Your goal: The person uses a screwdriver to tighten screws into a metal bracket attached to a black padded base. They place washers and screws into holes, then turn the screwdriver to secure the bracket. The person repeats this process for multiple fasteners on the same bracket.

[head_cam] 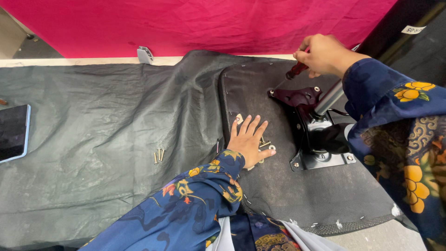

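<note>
My right hand [325,55] grips a red-handled screwdriver [296,70] whose tip meets the far left corner of a black metal mounting plate [297,97]. The plate sits on the underside of an upturned chair seat [278,186] covered in black fabric. A silver cylinder [330,98] rises from the plate. My left hand [248,139] lies flat on the seat, fingers spread, just left of the plate. Loose bolts and washers [267,146] lie under and beside its fingers.
A dark cloth [93,139] covers the table. Three loose screws [159,155] rest on it left of the seat. A tablet [13,132] lies at the left edge. A pink cloth [186,23] hangs behind, with a small metal part [145,54] at its foot.
</note>
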